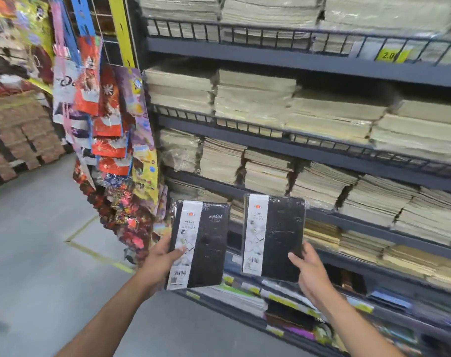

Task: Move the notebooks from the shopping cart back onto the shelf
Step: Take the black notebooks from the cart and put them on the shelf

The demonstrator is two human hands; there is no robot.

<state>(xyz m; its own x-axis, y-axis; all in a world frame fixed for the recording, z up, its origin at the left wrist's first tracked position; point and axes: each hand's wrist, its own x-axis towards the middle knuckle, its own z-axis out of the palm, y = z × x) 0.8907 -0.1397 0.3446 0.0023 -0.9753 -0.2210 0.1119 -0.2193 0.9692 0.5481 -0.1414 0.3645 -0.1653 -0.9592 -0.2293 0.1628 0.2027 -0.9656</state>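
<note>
While held upright before shelf (373, 229), left notebook (211, 243) and right notebook (281, 235) face viewer, likely for label check. Grips: left hand (162, 258) fingers (179, 251) curl round left one's edge; right hand (312, 271) fingers (295, 257) pinch right one's lower corner. Target slot blurred, possibly low right.

I record a dark metal shelf (283, 61) of several tiers with wire front rails (245, 34), upper tiers loaded with flat tan paper stacks (255, 99) side by side, a yellow price label (389, 55) on one rail, coloured books (234, 296) on the lowest tier, grey floor (39, 266) bearing yellow tape (100, 256).
</note>
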